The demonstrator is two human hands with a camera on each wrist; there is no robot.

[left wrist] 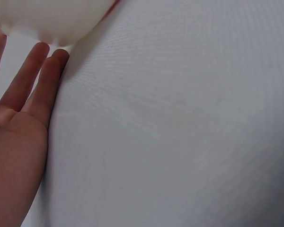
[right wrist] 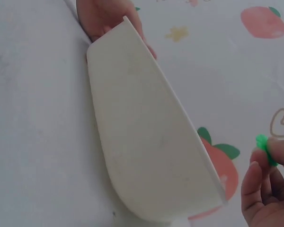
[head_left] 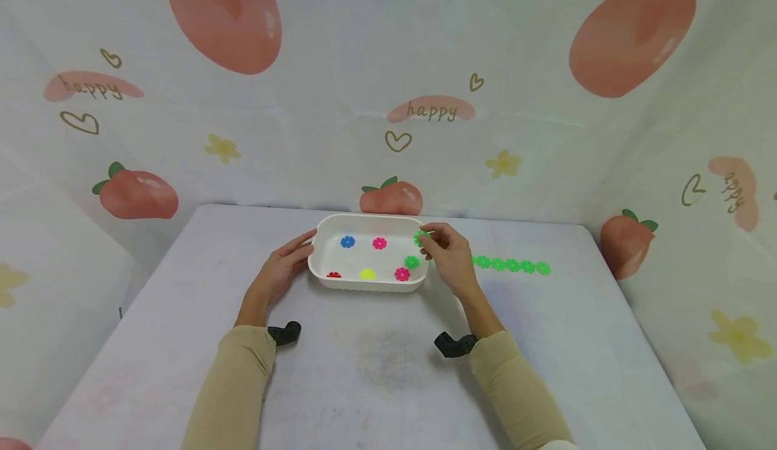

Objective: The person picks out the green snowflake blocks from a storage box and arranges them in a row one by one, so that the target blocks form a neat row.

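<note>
A white tray stands on the table with several flower-shaped plastic discs in it. My left hand touches the tray's left end with its fingers stretched out, which the left wrist view shows too. Just above the tray's right end, my right hand pinches a green disc between thumb and fingertips. Inside the tray lie a blue disc, two pink discs, a green disc, a yellow disc and a red disc. The front wall partly hides the yellow and red ones.
To the right of the tray, several green discs lie in a row on the white table; my right hand may cover its left end. A printed fabric backdrop hangs behind the table.
</note>
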